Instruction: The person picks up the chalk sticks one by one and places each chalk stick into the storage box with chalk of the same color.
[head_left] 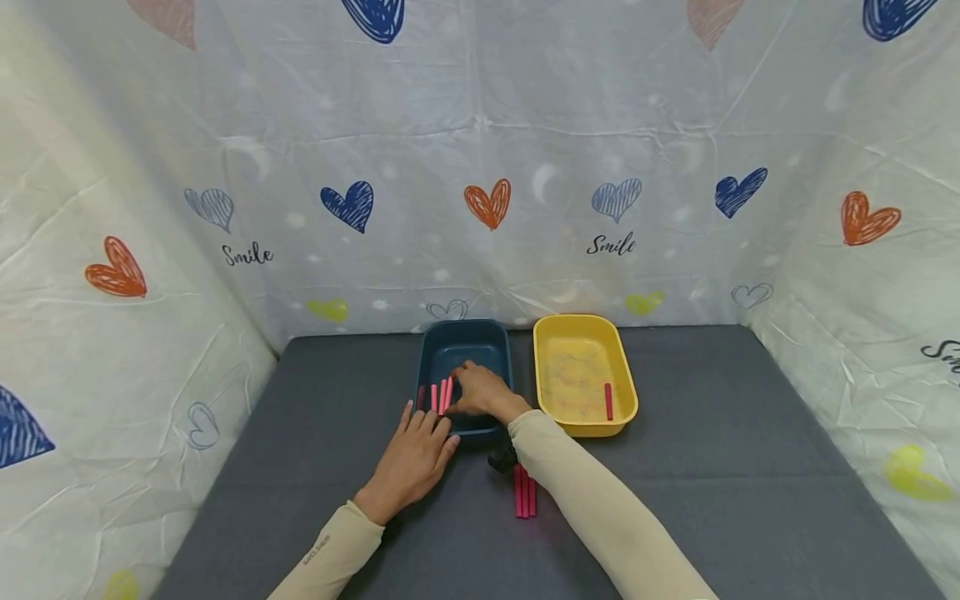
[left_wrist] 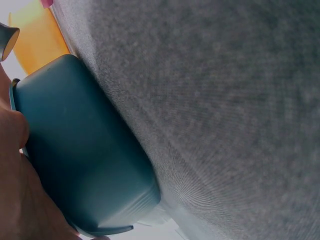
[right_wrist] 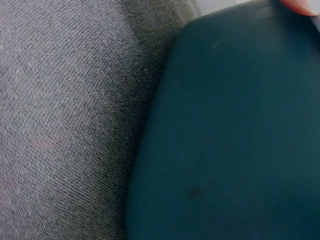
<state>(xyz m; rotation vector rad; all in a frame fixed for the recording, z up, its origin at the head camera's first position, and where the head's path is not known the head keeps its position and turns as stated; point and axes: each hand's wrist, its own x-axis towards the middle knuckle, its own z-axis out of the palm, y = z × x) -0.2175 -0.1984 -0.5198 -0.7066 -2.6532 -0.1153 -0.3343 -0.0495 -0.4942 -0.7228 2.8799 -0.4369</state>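
Observation:
A dark blue tray (head_left: 465,332) stands at the middle of the table's far part. Several slim pink sticks (head_left: 443,395) lie side by side near its left front corner; their exact kind is unclear. My right hand (head_left: 480,391) reaches into the tray, its thumb and forefinger pinching the rightmost pink stick lengthwise. On the tray's near left rim rests my left hand (head_left: 412,457), fingers reaching over the edge. The left wrist view shows this hand against the tray's outer wall (left_wrist: 90,145). Only the tray's wall (right_wrist: 225,125) and a fingertip appear in the right wrist view.
A yellow tray (head_left: 573,367) stands just right of the blue one, with one dark red stick (head_left: 608,402) inside. Several darker pink sticks (head_left: 525,493) lie on the grey table (head_left: 720,500) beside my right sleeve. A white heart-patterned sheet (head_left: 420,150) hangs behind the table.

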